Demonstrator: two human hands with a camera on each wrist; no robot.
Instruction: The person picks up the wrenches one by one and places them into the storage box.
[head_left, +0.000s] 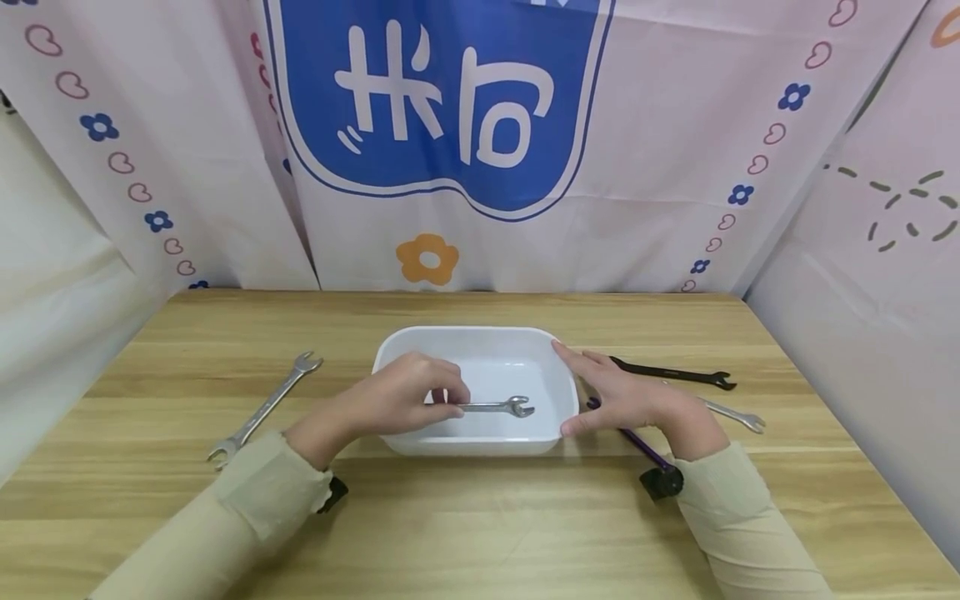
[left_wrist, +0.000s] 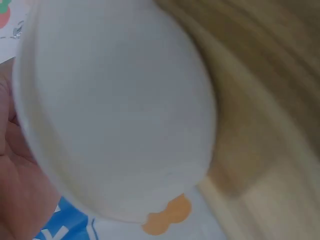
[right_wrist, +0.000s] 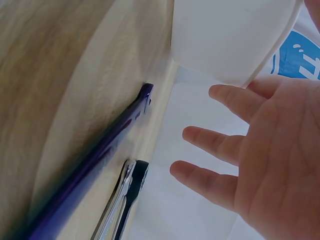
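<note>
A small silver open-end wrench [head_left: 495, 407] is pinched between the thumb and fingers of my left hand [head_left: 408, 396], over the inside of a white plastic basin [head_left: 476, 446]. Its open jaw points right; the other end is hidden by the hand. My right hand [head_left: 622, 396] rests at the basin's right end, thumb near the front corner and a finger at the back corner. In the right wrist view, the other fingers [right_wrist: 210, 142] spread straight beside the basin wall. The left wrist view is mostly filled by the basin's outer side [left_wrist: 125, 100].
Left of the basin lies a larger silver double open-end wrench [head_left: 262, 412]. To the right, partly under the right hand and wrist, are a black wrench [head_left: 675, 374], a silver wrench [head_left: 735, 414] and a purple wrench [head_left: 645, 447]. A printed cloth [head_left: 480, 250] hangs behind the wooden table [head_left: 480, 525].
</note>
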